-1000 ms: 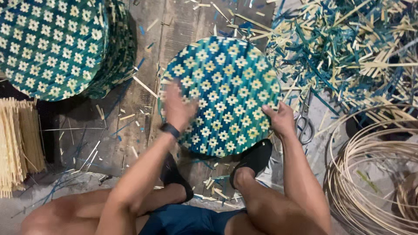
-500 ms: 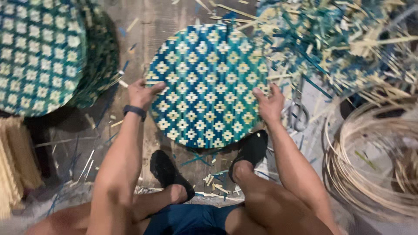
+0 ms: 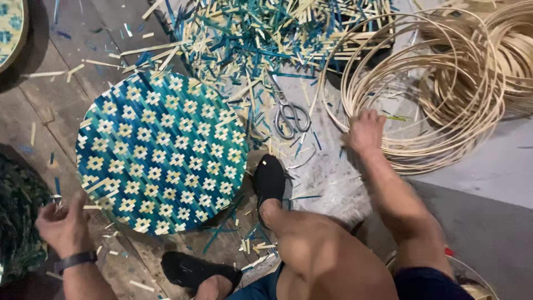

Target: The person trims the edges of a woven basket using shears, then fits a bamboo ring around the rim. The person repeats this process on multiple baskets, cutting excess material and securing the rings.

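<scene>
A round woven mat [image 3: 161, 153] in blue, green and cream lies flat on the wooden floor in front of me. My left hand [image 3: 66, 226] hovers just off its lower left edge with the fingers curled in, and I see nothing held in it. My right hand [image 3: 363, 130] is stretched out to the right and rests on the near edge of a pile of thin cane hoops [image 3: 438, 89]. Whether its fingers grip a hoop I cannot tell. My feet in black shoes [image 3: 270, 180] sit beside the mat.
Scissors [image 3: 288, 114] lie between the mat and the hoops. A heap of blue and pale bamboo offcuts [image 3: 261, 39] covers the floor behind them. Another woven mat's edge [image 3: 11, 28] shows at the top left, and a dark woven stack [image 3: 19, 222] at the left.
Both hands have come off the mat. My right hand has swung right to the cane hoops and my left has drawn back to the lower left. The view has turned right.
</scene>
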